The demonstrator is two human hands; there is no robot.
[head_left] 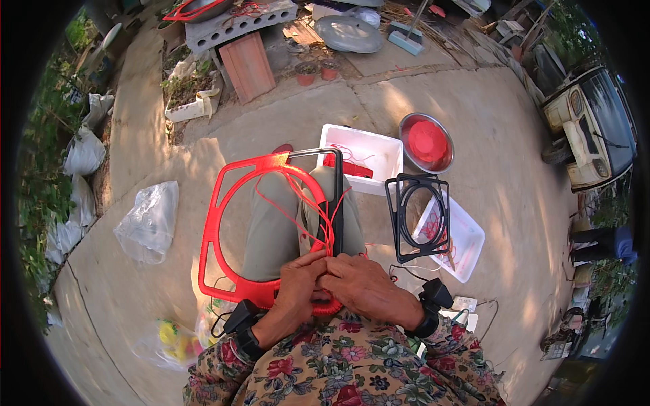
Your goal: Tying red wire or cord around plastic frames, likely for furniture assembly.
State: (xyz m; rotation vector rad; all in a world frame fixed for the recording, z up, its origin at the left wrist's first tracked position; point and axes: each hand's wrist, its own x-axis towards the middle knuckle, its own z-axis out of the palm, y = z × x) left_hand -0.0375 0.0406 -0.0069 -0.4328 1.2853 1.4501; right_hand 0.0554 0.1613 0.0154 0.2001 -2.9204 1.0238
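A large rectangular frame with a ring inside (213, 237) rests across my lap. Red cord is wrapped over most of it, while its upper right part is bare black. Loose strands of red cord (329, 233) hang over the ring's right side and run down to my fingers. My left hand (296, 284) is closed at the lower right of the ring, pinching the red cord. Beside it, touching, my right hand (365, 285) is also closed on the cord with its knuckles up. Its fingertips are partly hidden, as is the frame's lower right corner.
A bare black frame (399, 227) leans on a white tray (467, 247) to the right. Ahead stand a white foam box (394, 152) with red items and a metal basin (406, 128) holding something red. Plastic bags (149, 220) lie left. A vehicle (592, 128) stands far right.
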